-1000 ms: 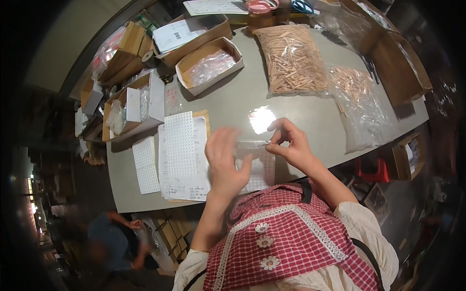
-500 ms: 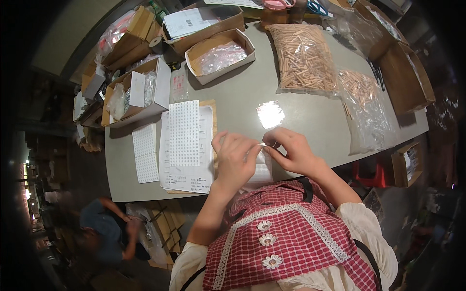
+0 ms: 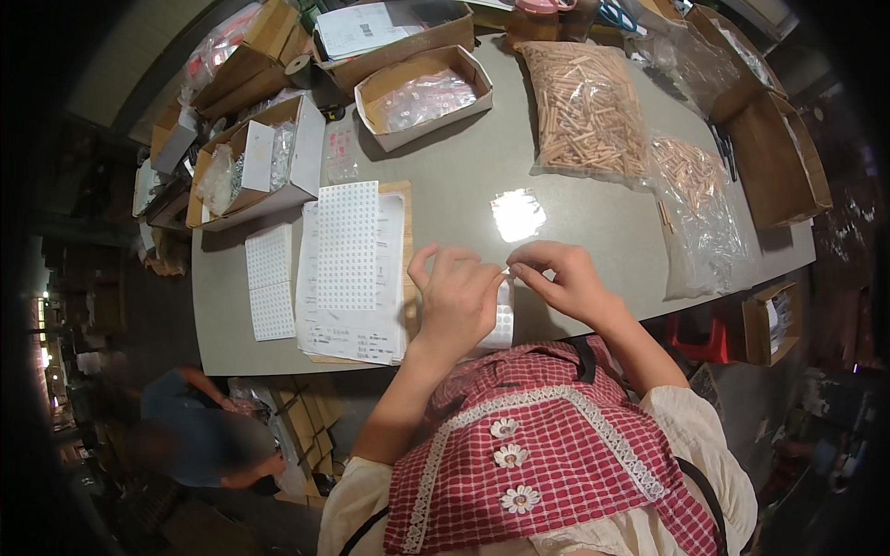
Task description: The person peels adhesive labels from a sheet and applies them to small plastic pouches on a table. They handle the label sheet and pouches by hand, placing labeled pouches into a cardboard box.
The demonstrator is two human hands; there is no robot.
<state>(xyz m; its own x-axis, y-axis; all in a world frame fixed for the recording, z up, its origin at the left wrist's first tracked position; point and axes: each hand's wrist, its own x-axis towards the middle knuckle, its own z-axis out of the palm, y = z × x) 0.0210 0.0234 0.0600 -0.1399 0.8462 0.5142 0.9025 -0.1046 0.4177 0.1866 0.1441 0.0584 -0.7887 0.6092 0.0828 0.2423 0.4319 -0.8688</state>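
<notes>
A small white piece (image 3: 506,272) is located where the fingertips of both hands meet, above the near side of the grey counter (image 3: 445,199). It is pinched narrowly between thumb and forefinger of the right hand (image 3: 564,278). The left hand (image 3: 459,296) is curled close against it, palm down; because its fingertips are partly hidden, it cannot be told whether the piece is gripped there too. Beneath and beside the left hand, a white sheet with grey round marks (image 3: 503,320) is partly visible; the rest is covered by the hand.

For this fine handling, light pressure at the very tips is judged best, with one hand steadied while the other is worked, so that the piece is neither creased nor dropped. Both wrists are best held low, and the marked sheet is best left unrumpled.

The front edge of the counter is close by, with the red checked apron (image 3: 547,454) just beyond it; anything released there could be swept off. To the left, movement is limited by the stacked papers (image 3: 394,278) on a board (image 3: 410,287). To the right and farther off lies the slack plastic bag of wooden pegs (image 3: 709,236). The widest room is judged to be forward, short of the bulging peg bag (image 3: 589,111).
</notes>
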